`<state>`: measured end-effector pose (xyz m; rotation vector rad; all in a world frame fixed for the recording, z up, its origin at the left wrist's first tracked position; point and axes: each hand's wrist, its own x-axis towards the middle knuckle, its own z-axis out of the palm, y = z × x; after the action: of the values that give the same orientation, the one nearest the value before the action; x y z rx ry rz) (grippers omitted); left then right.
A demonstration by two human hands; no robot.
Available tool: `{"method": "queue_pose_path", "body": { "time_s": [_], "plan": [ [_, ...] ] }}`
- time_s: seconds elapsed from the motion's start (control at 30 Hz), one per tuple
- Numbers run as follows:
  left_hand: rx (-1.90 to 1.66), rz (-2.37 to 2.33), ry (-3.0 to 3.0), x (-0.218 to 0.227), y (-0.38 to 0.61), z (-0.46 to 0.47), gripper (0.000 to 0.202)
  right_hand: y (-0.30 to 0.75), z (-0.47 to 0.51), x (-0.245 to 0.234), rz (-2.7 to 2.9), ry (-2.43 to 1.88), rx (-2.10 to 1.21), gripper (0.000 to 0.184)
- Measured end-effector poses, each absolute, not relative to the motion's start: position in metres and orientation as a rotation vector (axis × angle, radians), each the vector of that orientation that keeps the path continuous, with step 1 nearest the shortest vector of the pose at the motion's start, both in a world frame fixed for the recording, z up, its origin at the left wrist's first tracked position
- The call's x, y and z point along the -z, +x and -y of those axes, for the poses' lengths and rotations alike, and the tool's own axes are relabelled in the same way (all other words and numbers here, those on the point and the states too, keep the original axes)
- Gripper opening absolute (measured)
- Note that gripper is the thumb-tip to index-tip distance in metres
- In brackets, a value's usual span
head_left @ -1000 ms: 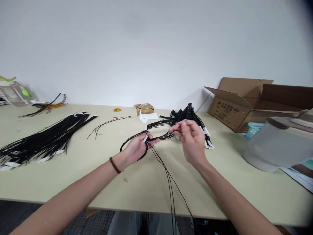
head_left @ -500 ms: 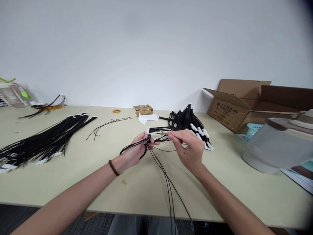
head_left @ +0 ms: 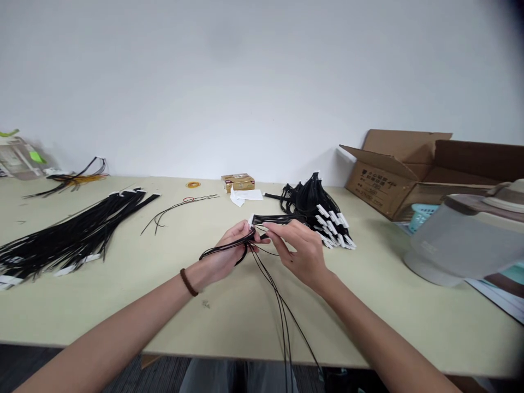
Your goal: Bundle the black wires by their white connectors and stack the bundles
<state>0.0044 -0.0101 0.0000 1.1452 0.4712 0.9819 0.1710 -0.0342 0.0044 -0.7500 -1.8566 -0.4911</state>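
Note:
My left hand (head_left: 231,248) is closed around a bundle of black wires (head_left: 223,249) near a white connector (head_left: 251,219). Some of these wires loop back over the wrist, and a few long ones (head_left: 280,297) hang down past the table's front edge. To the right of the connector, my right hand (head_left: 301,251) has thumb and index finger pinched together close to the left fingertips. It seems to hold a thin black wire, mostly hidden by the fingers. A row of black wires (head_left: 274,219) runs rightward from the connector, behind the right hand.
Black cables with white connectors (head_left: 333,224) are heaped at right. Another cable pile (head_left: 73,234) lies at left. A small gold box (head_left: 238,183) with white paper (head_left: 248,195) stands by the wall. An open carton (head_left: 385,185) and a translucent container (head_left: 454,240) are at right.
My right hand has moved left, toward the connector and my left fingertips, still pinching. My left hand stays on the bundle. The view has shifted slightly.

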Motion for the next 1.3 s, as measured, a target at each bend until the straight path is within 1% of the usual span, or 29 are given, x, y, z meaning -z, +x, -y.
{"method": "queue_pose_path", "body": {
  "time_s": [0.37, 0.63, 0.83, 1.3],
  "plan": [
    [-0.965, -0.456, 1.176, -0.0046, 0.0055, 0.0154, 0.023, 0.1712, 0.034, -0.004, 1.863, -0.78, 0.467, 0.019],
    [-0.945, -0.465, 1.213, -0.0032, 0.0054, 0.0143, 0.019, 0.1702, 0.0351, -0.0054, 1.879, -0.8, 0.435, 0.018],
    [-0.947, -0.487, 1.283, -0.0002, 0.0048, 0.0115, 0.022, 0.17, 0.036, -0.0044, 1.888, -0.815, 0.43, 0.019],
    [-0.91, -0.52, 1.419, -0.0034, 0.0069, 0.0171, 0.022, 0.1666, 0.038, -0.0014, 1.948, -0.83, 0.432, 0.019]
  ]
}}
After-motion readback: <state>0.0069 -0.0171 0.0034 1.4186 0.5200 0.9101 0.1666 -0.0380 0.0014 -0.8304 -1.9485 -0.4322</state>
